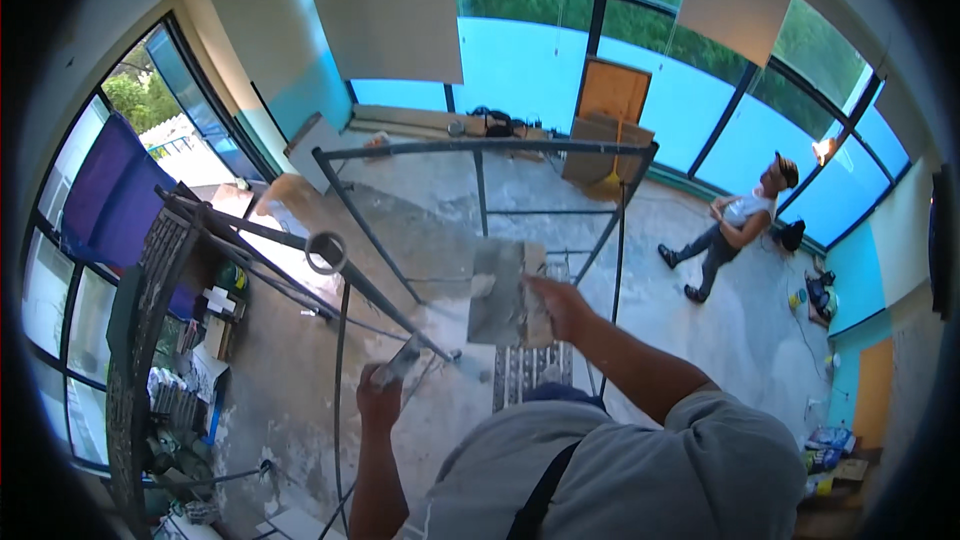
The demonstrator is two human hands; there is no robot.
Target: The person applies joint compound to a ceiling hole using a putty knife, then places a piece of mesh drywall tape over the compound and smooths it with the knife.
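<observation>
- Gripping a flat grey plate (497,285) at its right edge, the right hand (568,308) was clamped on it in the head view, the only one given.
- The left hand (378,398) was closed on a small flat blade (402,358), below and to the left of the plate; the two hands were well apart.
- Seen from above, the plate overlapped the far end of a perforated plank (510,375); whether they touched could not be told.
- A tubular scaffold frame (480,148) stood around the plate, above the floor (655,280).
- The plate could have tipped toward its unsupported left edge, because the hold showed only on its right side; the pale smears on it, if wet, could then have slid off and dropped.
- The blade could have knocked the slanting bar (385,302) just beside it in the view, if the left hand had swung inward; the true gap could not be judged.
- A slip of either grip could have sent a thing down to the floor, though the co-worker (748,218) stood well apart, toward the floor's right edge by the windows (730,120).
- The right forearm (645,350) slanted up and leftward from the shoulder, with the fingers curled at the plate's edge, their undersides hidden.
- The left forearm (378,480) rose almost straight from the lower rim, the fist upright and the blade pointing up and to the right.
</observation>
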